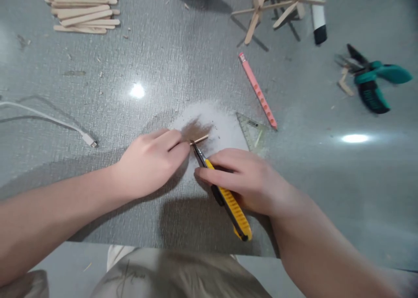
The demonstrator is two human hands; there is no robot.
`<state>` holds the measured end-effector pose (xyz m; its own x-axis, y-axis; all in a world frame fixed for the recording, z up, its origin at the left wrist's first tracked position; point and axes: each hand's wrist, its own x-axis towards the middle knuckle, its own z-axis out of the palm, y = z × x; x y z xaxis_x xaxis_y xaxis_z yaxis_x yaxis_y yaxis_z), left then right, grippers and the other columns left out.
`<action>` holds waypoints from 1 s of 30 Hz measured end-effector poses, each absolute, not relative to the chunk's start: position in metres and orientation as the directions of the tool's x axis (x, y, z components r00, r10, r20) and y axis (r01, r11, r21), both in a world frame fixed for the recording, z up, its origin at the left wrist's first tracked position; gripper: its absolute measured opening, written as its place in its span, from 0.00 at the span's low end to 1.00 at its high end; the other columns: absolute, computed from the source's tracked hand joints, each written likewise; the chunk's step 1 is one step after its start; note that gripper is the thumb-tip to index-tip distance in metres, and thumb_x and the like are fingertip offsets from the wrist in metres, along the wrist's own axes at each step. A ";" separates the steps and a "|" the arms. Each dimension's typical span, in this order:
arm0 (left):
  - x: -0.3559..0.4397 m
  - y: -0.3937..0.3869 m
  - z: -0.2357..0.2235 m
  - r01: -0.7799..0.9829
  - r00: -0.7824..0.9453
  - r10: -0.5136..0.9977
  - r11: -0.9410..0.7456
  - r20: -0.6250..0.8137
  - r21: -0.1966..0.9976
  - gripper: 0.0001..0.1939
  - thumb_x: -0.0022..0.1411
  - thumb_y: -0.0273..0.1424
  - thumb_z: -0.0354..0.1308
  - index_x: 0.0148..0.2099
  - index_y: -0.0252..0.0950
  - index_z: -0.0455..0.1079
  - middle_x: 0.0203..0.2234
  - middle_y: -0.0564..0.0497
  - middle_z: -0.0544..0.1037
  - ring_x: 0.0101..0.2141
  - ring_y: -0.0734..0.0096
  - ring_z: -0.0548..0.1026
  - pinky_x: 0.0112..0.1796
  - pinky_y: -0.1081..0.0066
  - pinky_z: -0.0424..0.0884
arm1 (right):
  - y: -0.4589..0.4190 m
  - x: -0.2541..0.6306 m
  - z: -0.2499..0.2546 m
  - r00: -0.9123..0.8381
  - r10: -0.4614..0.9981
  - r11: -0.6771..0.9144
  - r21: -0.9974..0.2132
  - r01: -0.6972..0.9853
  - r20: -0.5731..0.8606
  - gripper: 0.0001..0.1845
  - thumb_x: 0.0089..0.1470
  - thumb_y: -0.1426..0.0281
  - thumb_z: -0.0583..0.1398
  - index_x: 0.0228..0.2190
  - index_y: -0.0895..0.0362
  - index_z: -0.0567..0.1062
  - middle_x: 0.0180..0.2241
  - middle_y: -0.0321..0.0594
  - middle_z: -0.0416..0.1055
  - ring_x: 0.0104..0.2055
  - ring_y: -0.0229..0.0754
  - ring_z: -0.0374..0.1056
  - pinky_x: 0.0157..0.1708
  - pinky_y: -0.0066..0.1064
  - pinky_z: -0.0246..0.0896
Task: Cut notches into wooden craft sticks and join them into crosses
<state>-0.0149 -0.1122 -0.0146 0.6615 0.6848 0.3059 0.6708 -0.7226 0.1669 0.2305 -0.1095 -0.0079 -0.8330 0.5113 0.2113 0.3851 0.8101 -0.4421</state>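
Observation:
My left hand (156,161) is closed on a thin wooden stick (201,138), whose free end pokes out to the right of the fingertips. In my right hand (244,176) is a yellow and black utility knife (233,204), its handle slanting down to the right. The blade meets the stick close to my left fingertips. Under both hands lies a whitish patch (225,128) with a brown smudge (196,130) in it. A clear set square (253,132) rests just beyond my right hand, beside a pink pencil (259,91).
Wooden craft sticks (85,11) are piled at the far left. A structure of joined sticks (261,8) stands at the back, near a white and black pen-like object (318,15). Teal pliers (372,78) lie at right, a white cable (48,117) at left.

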 end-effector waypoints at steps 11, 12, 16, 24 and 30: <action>-0.014 -0.109 -0.015 0.693 0.650 0.698 -0.707 0.301 0.144 0.10 0.72 0.27 0.54 0.40 0.35 0.77 0.31 0.51 0.79 0.29 0.71 0.75 0.25 0.71 0.63 | -0.130 0.226 0.033 -0.711 0.703 0.468 -0.739 0.485 -0.021 0.21 0.64 0.76 0.51 0.56 0.53 0.71 0.45 0.47 0.79 0.42 0.50 0.77 0.36 0.39 0.75; -0.014 -0.109 -0.015 0.693 0.649 0.699 -0.706 0.299 0.146 0.10 0.72 0.27 0.54 0.40 0.35 0.77 0.31 0.51 0.79 0.29 0.71 0.76 0.25 0.71 0.64 | -0.134 0.224 0.034 -0.677 0.735 0.462 -0.718 0.521 -0.018 0.22 0.65 0.74 0.53 0.59 0.53 0.69 0.45 0.47 0.79 0.42 0.51 0.77 0.36 0.40 0.75; -0.013 -0.108 -0.014 0.699 0.644 0.707 -0.699 0.291 0.151 0.11 0.72 0.27 0.54 0.40 0.34 0.78 0.32 0.50 0.79 0.28 0.70 0.74 0.25 0.69 0.64 | -0.151 0.212 0.026 -0.502 0.863 0.453 -0.525 0.720 0.057 0.33 0.60 0.72 0.58 0.66 0.58 0.61 0.42 0.51 0.77 0.38 0.55 0.75 0.33 0.43 0.72; -0.008 -0.106 -0.009 0.728 0.628 0.739 -0.668 0.243 0.151 0.15 0.73 0.27 0.50 0.35 0.36 0.76 0.31 0.51 0.78 0.27 0.73 0.72 0.24 0.71 0.59 | -0.170 0.193 0.009 -0.365 0.926 0.376 -0.309 0.874 0.095 0.27 0.61 0.77 0.55 0.60 0.57 0.69 0.26 0.42 0.68 0.20 0.41 0.56 0.17 0.34 0.51; -0.007 -0.108 -0.009 0.717 0.643 0.730 -0.680 0.231 0.153 0.15 0.71 0.23 0.49 0.36 0.34 0.75 0.32 0.50 0.79 0.29 0.71 0.73 0.26 0.70 0.63 | -0.171 0.183 0.005 -0.338 0.926 0.360 -0.122 0.925 0.168 0.22 0.62 0.78 0.50 0.55 0.61 0.74 0.22 0.39 0.64 0.17 0.35 0.50 0.14 0.31 0.45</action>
<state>-0.0070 -0.1080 -0.0094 0.6432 0.7300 0.2311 0.7168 -0.6802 0.1534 0.1832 -0.1712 0.0052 -0.3384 0.9258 0.1682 0.9249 0.3602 -0.1218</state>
